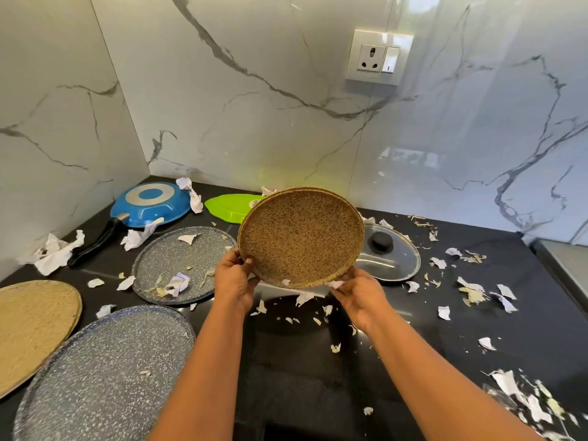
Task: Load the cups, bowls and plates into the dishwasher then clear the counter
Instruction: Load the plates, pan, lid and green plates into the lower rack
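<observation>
The brown speckled plate (300, 237) is held above the black tabletop (477, 313), in front of the green board (229, 206) and the glass lid (394, 262). It is round and stands tilted up, with its inner face toward the person. The left hand (234, 281) pinches the lower-left rim with the thumb on the face. The right hand (358, 296) curls its fingers (342, 284) round the lower-right rim. The board's sticker is too small to read.

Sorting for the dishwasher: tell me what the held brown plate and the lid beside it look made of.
Brown plate: ceramic or melamine, cannot tell which; matte, dark-speckled surface with thin raised rim. Lid: clear glass, see-through, shiny metal rim; black knob, probably plastic.
</observation>
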